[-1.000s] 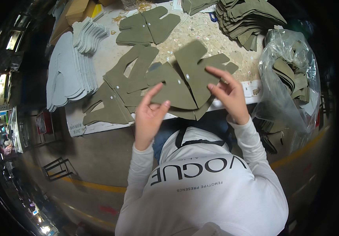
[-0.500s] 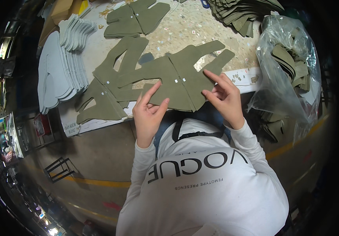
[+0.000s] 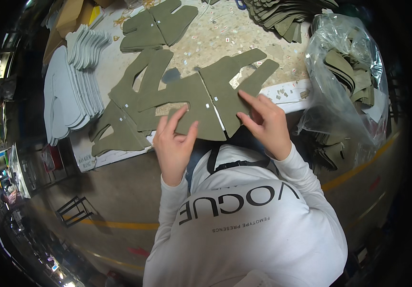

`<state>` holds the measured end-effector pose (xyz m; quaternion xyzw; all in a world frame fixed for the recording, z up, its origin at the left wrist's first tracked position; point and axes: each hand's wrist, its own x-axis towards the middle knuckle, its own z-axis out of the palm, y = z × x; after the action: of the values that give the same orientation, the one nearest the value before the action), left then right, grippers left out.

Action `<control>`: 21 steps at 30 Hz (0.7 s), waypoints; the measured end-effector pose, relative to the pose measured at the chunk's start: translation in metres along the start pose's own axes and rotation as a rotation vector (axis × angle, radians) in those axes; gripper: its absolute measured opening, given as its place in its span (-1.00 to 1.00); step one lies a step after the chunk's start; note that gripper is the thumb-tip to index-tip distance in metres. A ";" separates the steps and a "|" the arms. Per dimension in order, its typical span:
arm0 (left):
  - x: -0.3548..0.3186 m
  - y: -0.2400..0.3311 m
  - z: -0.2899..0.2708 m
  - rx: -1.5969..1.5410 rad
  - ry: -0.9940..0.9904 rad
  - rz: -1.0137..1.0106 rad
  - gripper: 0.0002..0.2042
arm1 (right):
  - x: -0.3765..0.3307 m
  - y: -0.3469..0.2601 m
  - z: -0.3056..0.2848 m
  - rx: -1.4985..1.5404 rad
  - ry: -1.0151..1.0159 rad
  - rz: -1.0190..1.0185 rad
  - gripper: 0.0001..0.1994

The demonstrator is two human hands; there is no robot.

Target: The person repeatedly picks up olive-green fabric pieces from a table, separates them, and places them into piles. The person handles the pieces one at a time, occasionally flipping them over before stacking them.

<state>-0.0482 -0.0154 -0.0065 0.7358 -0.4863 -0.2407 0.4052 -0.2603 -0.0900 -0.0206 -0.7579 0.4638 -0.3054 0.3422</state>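
Two flat olive-green cut panels lie side by side in front of me, with a narrow gap between them and a small white sticker on each. My left hand (image 3: 173, 150) rests its fingertips on the left panel (image 3: 194, 119), beside its slot. On the right panel (image 3: 222, 71) lie the index finger and thumb of my right hand (image 3: 267, 125). Both hands have their fingers apart and grip nothing. The panels' lower ends reach over the table's near edge. Another pair of olive panels (image 3: 128, 124) lies to the left, partly under the left panel.
Pale grey cut pieces (image 3: 69, 95) stand stacked at the table's left. A stack of olive panels (image 3: 141, 36) lies at the far side, and more olive pieces (image 3: 282, 16) at far right. A clear plastic bag (image 3: 325, 48) with olive pieces hangs by the right edge. Scraps litter the tabletop (image 3: 220, 36).
A gap has opened between the two panels, wider toward the near end. My left hand has shifted slightly left with the left panel. The whole view has shifted a little.
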 end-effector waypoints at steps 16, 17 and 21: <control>0.021 0.021 0.023 -0.573 -0.281 -0.097 -0.56 | -0.005 -0.021 -0.012 -0.007 -0.078 -0.294 -0.66; 0.024 0.024 0.028 -0.477 -0.294 -0.067 -0.59 | -0.008 -0.025 -0.014 0.012 -0.113 -0.274 -0.67; 0.022 0.035 0.028 -0.251 -0.259 0.158 -0.55 | -0.011 -0.031 -0.017 0.171 -0.191 -0.250 -0.70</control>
<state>-0.0785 -0.0522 0.0079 0.6020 -0.5566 -0.3597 0.4454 -0.2629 -0.0733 0.0125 -0.8034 0.3036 -0.3106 0.4074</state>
